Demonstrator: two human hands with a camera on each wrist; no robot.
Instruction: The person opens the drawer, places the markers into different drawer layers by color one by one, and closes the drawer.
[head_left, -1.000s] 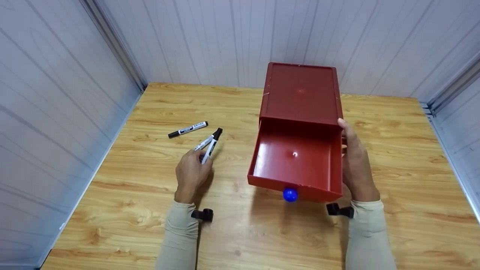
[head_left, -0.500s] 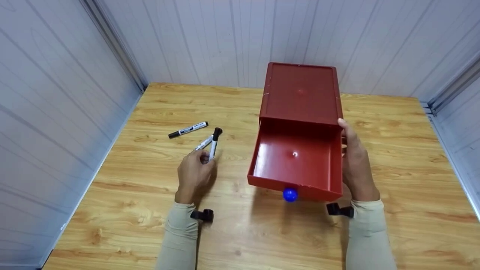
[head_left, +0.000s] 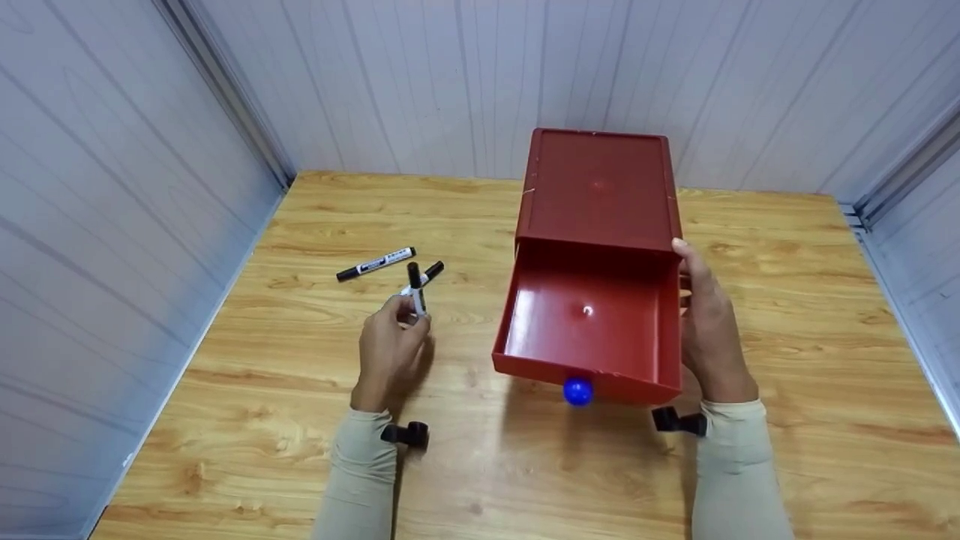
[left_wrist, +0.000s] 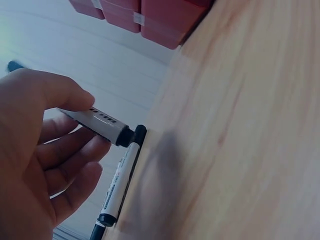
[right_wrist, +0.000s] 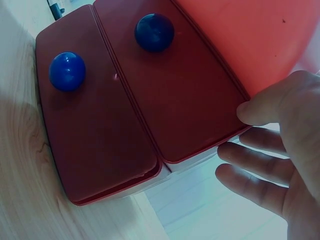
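My left hand pinches a white marker with a black cap between thumb and fingers, raised off the table and steeply tilted. Just behind it lies a second marker, partly covered by the hand and the held marker; the left wrist view shows this marker on the wood. A third marker rests farther back. To the right stands a red drawer cabinet, its top drawer pulled out and bare inside. My right hand grips the cabinet's right front edge, thumb at the front, fingers along the side.
A blue ball knob sticks out from the pulled-out drawer. Lower drawers with blue knobs are pushed in beneath it. Pale panel walls bound the wooden table at the back and both sides.
The marker in my left hand has swung from a rightward slant to more upright, its capped end moving left. My right hand and the cabinet keep their places.
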